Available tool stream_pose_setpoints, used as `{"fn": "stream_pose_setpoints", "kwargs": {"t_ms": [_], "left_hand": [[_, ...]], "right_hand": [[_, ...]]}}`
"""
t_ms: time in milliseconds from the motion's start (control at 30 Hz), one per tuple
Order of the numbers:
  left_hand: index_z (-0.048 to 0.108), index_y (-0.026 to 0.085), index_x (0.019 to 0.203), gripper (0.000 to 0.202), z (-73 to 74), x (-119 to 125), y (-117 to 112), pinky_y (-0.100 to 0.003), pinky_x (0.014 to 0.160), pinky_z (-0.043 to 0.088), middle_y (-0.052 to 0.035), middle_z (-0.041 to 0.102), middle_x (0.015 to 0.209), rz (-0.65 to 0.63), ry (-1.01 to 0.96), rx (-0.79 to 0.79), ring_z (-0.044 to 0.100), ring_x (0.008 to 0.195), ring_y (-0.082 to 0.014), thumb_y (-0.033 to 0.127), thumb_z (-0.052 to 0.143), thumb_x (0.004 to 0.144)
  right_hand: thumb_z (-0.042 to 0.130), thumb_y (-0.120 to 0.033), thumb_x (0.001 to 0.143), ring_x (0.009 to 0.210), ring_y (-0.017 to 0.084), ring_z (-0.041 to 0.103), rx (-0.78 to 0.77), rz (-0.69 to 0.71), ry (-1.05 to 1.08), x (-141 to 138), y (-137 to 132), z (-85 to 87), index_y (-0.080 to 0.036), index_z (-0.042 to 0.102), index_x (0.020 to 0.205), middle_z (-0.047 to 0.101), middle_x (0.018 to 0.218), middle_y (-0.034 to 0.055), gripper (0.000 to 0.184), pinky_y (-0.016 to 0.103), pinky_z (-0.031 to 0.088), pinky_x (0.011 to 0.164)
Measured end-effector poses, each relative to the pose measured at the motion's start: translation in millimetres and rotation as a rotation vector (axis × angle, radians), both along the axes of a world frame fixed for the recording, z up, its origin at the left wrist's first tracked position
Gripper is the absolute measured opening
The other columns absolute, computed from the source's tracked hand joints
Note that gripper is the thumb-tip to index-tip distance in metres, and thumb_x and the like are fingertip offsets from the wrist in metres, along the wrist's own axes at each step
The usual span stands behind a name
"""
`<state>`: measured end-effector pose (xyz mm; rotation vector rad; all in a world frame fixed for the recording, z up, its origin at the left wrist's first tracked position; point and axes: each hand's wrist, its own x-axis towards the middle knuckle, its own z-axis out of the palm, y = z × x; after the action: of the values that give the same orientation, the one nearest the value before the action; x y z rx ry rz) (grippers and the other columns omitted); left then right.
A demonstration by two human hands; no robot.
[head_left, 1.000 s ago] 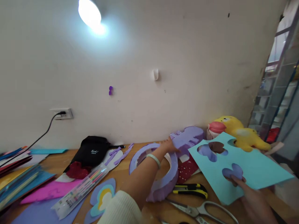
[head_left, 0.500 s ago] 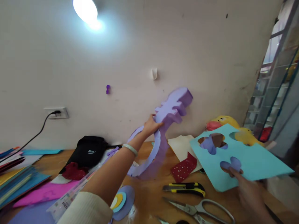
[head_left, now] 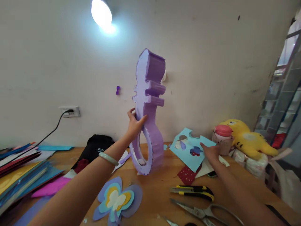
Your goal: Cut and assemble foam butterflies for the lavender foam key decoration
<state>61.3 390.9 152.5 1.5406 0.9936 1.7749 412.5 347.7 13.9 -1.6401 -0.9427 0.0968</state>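
My left hand is wrapped round the narrow middle of a lavender paper-covered hollow shape. The shape stands upright near the wall, with a loop at its lower end and ridged sides above. At the right, my right hand grips the edge of a light-blue sheet with cut-out holes. Under that sheet lie a red dotted piece and a cream sheet. A layered paper butterfly in lavender, blue, yellow and white lies in front of the loop.
A yellow-and-black utility knife and scissors lie on the wooden table at front right. A yellow plush toy and a pink-lidded jar stand behind. Coloured sheets and a black pouch are at the left.
My left hand has swung the lavender shape from a rightward tilt to upright, further left. My right hand has moved the light-blue sheet back and left, lower over the table. The butterfly shows more fully.
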Motion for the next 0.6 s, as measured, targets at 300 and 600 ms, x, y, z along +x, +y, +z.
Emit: {"fn": "stream_pose_setpoints", "kwargs": {"t_ms": [300,600], "left_hand": [[0.023,0.024,0.128,0.07,-19.7,8.2,2.7,-0.046,0.106,0.042,-0.0135,0.051,0.129,0.175,-0.005,0.02,0.058,0.118,-0.0278,0.036,0.071,0.078],[0.027,0.025,0.118,0.056,-18.0,-10.4,-16.5,-0.043,0.102,0.044,-0.0136,0.052,0.126,0.091,-0.137,-0.006,0.059,0.115,-0.0266,0.037,0.067,0.08]], "right_hand": [[0.053,-0.013,0.084,0.121,0.029,0.055,-0.345,0.599,-1.27,-84.4,-23.4,-27.7,-0.019,0.078,0.081,0.069,0.12,0.012,0.026,0.046,0.036,0.106],[0.038,0.0,0.083,0.124,0.036,0.051,-0.496,0.229,-1.294,-80.0,8.3,-39.4,-0.013,0.076,0.108,0.059,0.135,0.02,0.048,0.052,0.039,0.103]]}}
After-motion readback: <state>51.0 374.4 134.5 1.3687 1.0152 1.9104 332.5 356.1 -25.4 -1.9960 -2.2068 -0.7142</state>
